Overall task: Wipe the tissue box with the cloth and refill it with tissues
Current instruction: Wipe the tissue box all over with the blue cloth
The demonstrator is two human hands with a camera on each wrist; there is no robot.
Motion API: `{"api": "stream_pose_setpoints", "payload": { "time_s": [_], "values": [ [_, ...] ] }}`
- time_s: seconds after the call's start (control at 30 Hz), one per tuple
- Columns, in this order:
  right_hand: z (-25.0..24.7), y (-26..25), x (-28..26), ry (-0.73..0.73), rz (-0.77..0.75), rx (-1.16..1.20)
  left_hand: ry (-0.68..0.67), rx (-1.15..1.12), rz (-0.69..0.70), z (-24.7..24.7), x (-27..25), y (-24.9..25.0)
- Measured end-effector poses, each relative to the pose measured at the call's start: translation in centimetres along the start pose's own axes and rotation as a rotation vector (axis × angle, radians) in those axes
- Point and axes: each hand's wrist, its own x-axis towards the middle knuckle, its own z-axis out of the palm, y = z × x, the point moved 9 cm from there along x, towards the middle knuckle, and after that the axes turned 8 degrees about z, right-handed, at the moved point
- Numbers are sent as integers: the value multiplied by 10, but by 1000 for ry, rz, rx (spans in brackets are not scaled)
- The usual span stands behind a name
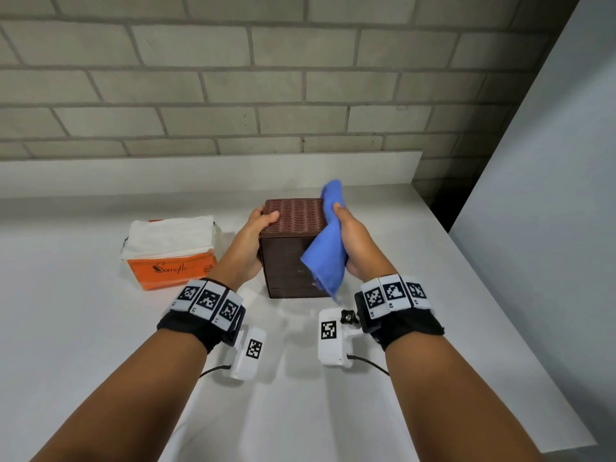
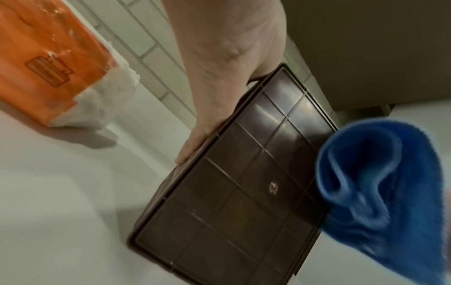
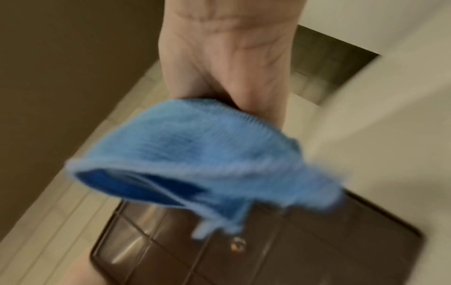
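The cloth (image 1: 328, 241) covered the box's (image 1: 293, 248) right side and the right hand's (image 1: 353, 241) fingers, the box hid the left hand's (image 1: 250, 241) fingers, and the right wrist view was smeared with blur, the box cut off at its bottom edge.

Even soft light; wrist views blurred, perhaps motion.

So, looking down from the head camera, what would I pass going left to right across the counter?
Tissue pack → left hand → tissue box → cloth → right hand.
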Motion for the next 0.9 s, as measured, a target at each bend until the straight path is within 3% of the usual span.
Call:
{"api": "stream_pose_setpoints", "payload": {
  "time_s": [0.13,0.23,0.33,0.47,0.67,0.8,0.9],
  "values": [
    [-6,50,-3,19,271,194,16,-9,5,1,-5,4],
    [-7,57,-12,29,287,219,13,3,14,5,-8,8],
    [-11,46,-16,52,224,208,-47,43,67,13,-11,19],
    [-12,33,-21,48,176,155,-172,390,150,29,-16,38],
    [7,0,-39,101,3,-161,-114,663,255,11,-26,43],
    [42,-18,-61,48,-191,-513,-89,875,94,-17,-31,31],
    [65,-17,-73,1,-274,-683,-75,731,-2,-29,-38,25]
  ]
}}
